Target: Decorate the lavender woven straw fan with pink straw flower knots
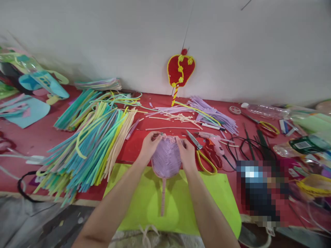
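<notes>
The left hand and right hand, fingers nearly closed, pinch the upper edge of a lilac fan from either side. Its handle points down over a lime-green sheet at the worktop's front edge, with yellow-handled scissors lying just beside the right hand.

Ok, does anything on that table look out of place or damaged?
Mostly untidiness: short pale stems lie criss-cross behind the purple piece, unlike the gathered lilac bundle nearby. Scissors lie close beside the right hand. No clear damage or spill shows, though a pixelated patch at the right hides something.
</notes>
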Motion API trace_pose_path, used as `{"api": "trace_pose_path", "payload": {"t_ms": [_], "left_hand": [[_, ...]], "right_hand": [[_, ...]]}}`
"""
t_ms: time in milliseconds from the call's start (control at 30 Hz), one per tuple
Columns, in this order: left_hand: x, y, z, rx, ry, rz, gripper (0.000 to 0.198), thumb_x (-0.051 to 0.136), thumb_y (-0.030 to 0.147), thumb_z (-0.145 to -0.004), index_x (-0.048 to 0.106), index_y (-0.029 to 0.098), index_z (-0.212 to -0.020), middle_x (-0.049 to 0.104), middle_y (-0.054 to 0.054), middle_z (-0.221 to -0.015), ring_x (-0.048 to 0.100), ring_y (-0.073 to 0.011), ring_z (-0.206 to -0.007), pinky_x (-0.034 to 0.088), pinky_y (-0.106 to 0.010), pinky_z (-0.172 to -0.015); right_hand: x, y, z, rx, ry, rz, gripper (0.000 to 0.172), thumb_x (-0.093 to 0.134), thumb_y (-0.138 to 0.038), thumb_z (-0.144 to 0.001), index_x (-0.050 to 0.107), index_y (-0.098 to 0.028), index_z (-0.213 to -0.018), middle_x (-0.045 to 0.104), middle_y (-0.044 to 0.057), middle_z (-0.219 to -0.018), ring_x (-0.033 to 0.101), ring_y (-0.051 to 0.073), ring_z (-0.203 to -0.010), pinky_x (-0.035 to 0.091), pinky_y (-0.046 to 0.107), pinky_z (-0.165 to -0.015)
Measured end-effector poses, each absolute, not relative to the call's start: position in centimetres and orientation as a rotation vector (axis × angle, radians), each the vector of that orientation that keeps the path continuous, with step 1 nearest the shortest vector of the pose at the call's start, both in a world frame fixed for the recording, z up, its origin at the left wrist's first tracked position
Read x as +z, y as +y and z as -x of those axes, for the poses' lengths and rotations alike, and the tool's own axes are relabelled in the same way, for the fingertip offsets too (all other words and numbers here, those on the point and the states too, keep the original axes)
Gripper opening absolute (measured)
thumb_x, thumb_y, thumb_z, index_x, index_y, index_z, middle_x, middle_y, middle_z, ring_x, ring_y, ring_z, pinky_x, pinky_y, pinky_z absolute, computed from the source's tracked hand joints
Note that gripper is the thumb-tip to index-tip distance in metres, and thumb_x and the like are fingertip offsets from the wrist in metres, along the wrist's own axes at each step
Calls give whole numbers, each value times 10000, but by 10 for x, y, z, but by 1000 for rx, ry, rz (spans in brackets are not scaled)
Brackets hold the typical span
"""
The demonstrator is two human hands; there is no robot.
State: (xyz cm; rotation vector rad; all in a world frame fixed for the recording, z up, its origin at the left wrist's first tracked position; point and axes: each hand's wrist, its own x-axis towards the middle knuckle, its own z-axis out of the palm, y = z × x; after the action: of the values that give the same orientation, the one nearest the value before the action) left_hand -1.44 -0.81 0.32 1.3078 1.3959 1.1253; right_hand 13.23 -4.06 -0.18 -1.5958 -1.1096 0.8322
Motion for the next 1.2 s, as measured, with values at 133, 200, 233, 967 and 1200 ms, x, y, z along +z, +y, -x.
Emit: {"api": "trace_pose_path", "payload": {"t_ms": [133,200,233,967,1200], "left_hand": [[0,-15,18,972,1313,-1300,265,602,376,-717,628,133,-818,677,-53,-835,607,-185,-783,453,-284,-717],[2,-19,18,1006,1339,-1325,261,595,378,-714,622,135,-806,664,-33,-797,591,-172,-744,442,-269,-691],[3,-21,17,1045,1361,-1354,252,587,374,-719,616,138,-802,655,-24,-781,581,-163,-732,435,-261,-685],[12,-39,1,1130,1448,-1499,216,537,369,-782,599,162,-795,624,2,-735,552,-137,-709,421,-232,-668],[11,-38,2,1140,1430,-1497,194,547,344,-772,607,162,-803,628,4,-736,556,-136,-705,420,-229,-660]], "right_hand": [[-2,-46,-135,823,-1080,1499,403,511,-566,-759,530,-177,-655,432,-40,-588,375,112,-581,324,243,-567],[-1,-47,-136,896,-1042,1431,411,499,-577,-755,547,-175,-683,468,-28,-605,408,122,-594,349,247,-576],[-1,-48,-137,937,-1025,1394,414,503,-580,-749,558,-173,-698,490,-21,-616,427,127,-602,362,251,-583],[2,-48,-142,967,-988,1388,420,682,-527,-599,657,-133,-743,573,-3,-620,474,119,-559,398,251,-546],[-1,-47,-143,946,-988,1404,429,677,-544,-592,660,-136,-722,569,-5,-605,476,126,-558,399,255,-536]]}}
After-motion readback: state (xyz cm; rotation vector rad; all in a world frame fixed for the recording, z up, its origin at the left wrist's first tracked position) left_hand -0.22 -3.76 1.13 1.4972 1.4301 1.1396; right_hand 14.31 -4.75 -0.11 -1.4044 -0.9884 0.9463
